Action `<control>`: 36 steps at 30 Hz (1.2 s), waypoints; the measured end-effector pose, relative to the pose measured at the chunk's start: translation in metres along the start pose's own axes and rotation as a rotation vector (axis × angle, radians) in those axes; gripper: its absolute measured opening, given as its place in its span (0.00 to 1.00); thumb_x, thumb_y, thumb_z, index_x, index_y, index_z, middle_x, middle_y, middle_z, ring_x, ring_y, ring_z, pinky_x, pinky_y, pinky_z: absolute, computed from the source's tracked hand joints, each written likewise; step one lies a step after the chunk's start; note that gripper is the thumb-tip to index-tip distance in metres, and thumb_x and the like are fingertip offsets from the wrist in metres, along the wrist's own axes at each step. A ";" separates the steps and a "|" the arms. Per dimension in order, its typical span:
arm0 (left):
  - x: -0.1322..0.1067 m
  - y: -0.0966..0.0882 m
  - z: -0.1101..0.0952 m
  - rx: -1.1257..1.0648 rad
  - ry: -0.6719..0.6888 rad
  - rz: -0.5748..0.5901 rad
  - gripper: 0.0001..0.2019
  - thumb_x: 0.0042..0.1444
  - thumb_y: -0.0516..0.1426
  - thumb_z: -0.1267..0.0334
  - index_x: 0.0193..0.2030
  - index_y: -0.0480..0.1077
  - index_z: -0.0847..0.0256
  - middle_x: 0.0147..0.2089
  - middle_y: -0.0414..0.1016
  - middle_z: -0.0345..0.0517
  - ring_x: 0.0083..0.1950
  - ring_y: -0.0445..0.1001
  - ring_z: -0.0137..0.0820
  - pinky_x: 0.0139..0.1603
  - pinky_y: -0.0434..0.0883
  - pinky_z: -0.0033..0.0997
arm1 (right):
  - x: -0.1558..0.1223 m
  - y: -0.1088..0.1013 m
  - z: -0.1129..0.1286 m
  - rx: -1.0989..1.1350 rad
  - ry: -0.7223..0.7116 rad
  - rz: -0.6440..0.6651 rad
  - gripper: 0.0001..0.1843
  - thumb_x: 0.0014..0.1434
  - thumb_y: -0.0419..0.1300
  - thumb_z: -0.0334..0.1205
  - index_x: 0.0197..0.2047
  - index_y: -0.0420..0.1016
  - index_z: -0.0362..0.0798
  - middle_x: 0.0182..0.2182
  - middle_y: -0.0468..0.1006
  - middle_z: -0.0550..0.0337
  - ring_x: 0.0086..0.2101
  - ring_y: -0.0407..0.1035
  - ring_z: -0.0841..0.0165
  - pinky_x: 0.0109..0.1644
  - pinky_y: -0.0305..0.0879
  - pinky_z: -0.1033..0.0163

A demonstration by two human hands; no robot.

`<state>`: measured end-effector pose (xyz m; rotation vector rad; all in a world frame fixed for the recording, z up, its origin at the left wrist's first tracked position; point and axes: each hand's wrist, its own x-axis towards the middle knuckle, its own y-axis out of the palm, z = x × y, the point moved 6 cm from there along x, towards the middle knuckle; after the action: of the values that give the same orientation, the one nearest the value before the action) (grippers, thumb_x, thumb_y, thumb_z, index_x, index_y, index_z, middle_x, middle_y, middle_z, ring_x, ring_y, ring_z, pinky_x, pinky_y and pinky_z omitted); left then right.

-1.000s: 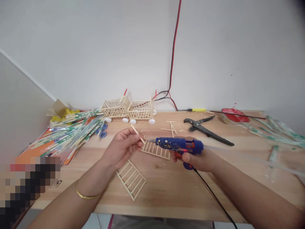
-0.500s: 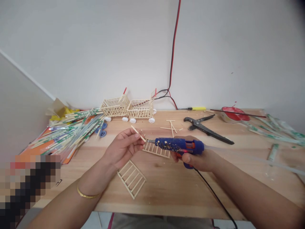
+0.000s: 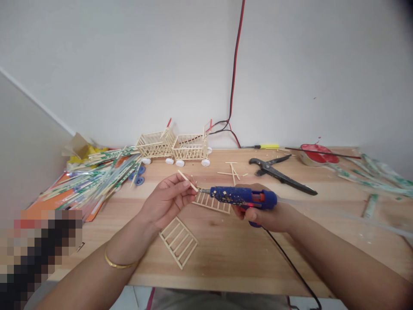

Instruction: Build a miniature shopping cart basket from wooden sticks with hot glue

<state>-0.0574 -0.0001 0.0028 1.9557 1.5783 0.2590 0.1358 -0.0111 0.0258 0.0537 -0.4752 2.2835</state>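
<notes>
Between thumb and fingers, my left hand (image 3: 169,197) pinches a short thin wooden stick (image 3: 187,180), tilted down to the right. My right hand (image 3: 269,217) is wrapped around a blue hot glue gun (image 3: 232,196), speckled with glue and wood bits. Its metal nozzle meets the stick's lower end. Beneath the nozzle lies a ladder-like stick panel (image 3: 211,204), partly hidden by the gun and my left hand. A second slatted stick panel (image 3: 179,242) rests on the table nearer to me, below my left hand.
Two small stick carts (image 3: 190,146) with white wheels stand near the wall. Wrapped sticks (image 3: 103,176) and blue wheels (image 3: 138,176) lie left. Loose sticks (image 3: 232,171), black pliers (image 3: 280,175) and a red dish (image 3: 319,156) sit farther back. A black cord (image 3: 290,262) trails from the glue gun.
Almost nothing differs. Both hands keep their hold, and the nozzle stays at the stick's end.
</notes>
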 end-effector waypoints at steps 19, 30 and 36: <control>0.000 0.001 -0.001 0.001 0.009 0.019 0.05 0.49 0.63 0.72 0.32 0.70 0.67 0.31 0.76 0.45 0.30 0.76 0.24 0.31 0.75 0.19 | -0.001 0.001 0.001 -0.079 -0.064 0.012 0.24 0.57 0.54 0.61 0.28 0.63 0.47 0.23 0.61 0.64 0.23 0.54 0.74 0.24 0.49 0.66; 0.000 0.002 -0.001 0.001 0.007 0.016 0.04 0.50 0.62 0.72 0.32 0.70 0.67 0.30 0.76 0.44 0.29 0.75 0.23 0.31 0.74 0.19 | 0.000 0.001 0.000 -0.061 -0.053 0.003 0.23 0.57 0.55 0.60 0.28 0.63 0.47 0.22 0.60 0.66 0.22 0.55 0.75 0.24 0.49 0.67; -0.001 0.002 -0.001 0.006 0.010 0.016 0.05 0.49 0.63 0.72 0.32 0.70 0.67 0.30 0.76 0.44 0.29 0.75 0.23 0.31 0.74 0.18 | -0.001 0.001 -0.001 -0.068 -0.044 -0.004 0.22 0.57 0.56 0.59 0.29 0.63 0.47 0.22 0.61 0.66 0.22 0.55 0.75 0.24 0.50 0.67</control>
<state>-0.0564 -0.0006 0.0046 1.9747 1.5722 0.2707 0.1356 -0.0118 0.0241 0.0713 -0.5746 2.2644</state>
